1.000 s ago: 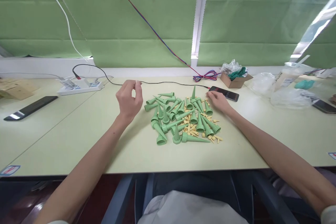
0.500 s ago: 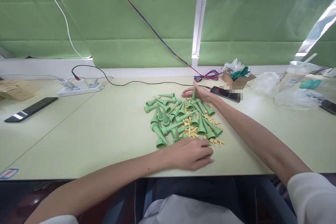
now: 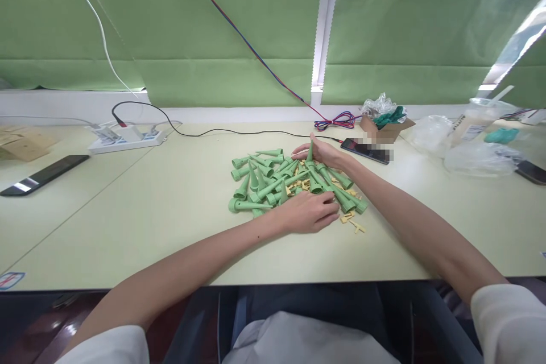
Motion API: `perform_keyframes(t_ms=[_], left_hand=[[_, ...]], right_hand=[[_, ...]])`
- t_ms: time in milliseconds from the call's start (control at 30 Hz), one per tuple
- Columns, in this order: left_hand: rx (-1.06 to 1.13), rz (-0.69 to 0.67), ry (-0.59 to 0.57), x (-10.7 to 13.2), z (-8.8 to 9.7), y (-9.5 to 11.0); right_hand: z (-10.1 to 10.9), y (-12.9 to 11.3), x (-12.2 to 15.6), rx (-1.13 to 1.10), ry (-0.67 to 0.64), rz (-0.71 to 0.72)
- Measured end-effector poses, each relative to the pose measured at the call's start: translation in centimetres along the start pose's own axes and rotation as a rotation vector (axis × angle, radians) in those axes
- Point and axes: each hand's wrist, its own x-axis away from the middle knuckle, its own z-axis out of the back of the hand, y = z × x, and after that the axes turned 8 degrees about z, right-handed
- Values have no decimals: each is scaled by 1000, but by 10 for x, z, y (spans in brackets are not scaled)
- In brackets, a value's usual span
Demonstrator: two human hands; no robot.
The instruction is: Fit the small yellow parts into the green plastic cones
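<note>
bracketing the heap of green plastic cones [image 3: 273, 185] on the counter [image 3: 170, 210], your left hand [image 3: 309, 211] rests open-fingered on its near edge, your right hand [image 3: 323, 153] cups the far side, grip unclear; light, stiff, slick, best pinched at the collar.

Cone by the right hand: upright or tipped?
Upright. The cone points tip-up beside the right hand, while the other cones lie on their sides.

We wear a white top [image 3: 298, 341]. Its sleeves [image 3: 507, 318] end near our elbows, and our forearms [image 3: 205, 256] and hands [image 3: 309, 213] are bare.
</note>
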Motion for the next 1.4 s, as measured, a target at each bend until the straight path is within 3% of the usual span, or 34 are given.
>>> perform_keyframes(t_ms=[200,400,567,633,733,800,867,933,1033,1133,1233,1400], left_hand=[[-61,-117,104,3,-3,-10],[-184,-208,184,7,-1,-2],[-259,-311,313,17,20,4],[-297,-304,414,24,32,-1],[-265,-170,729,34,46,-17],[-196,-70,937,39,50,-29],[-155,15,1028,42,49,-39],[-92,119,982,44,46,-45],[51,269,764,47,41,-48],[107,342,593,48,41,-46],[180,412,467,46,43,-41],[311,495,273,44,41,-34]], right_hand=[[-3,4,7,-1,97,84],[-5,2,15,90,487,312],[-25,-5,47,230,758,543],[-46,-8,67,271,780,595],[-88,-9,99,325,767,634],[-115,-5,118,349,645,616],[-134,1,130,424,497,616],[-144,7,134,544,349,629],[-143,12,130,618,204,543],[-133,11,120,590,190,475],[-121,8,114,644,147,497],[-111,10,109,705,196,495]])
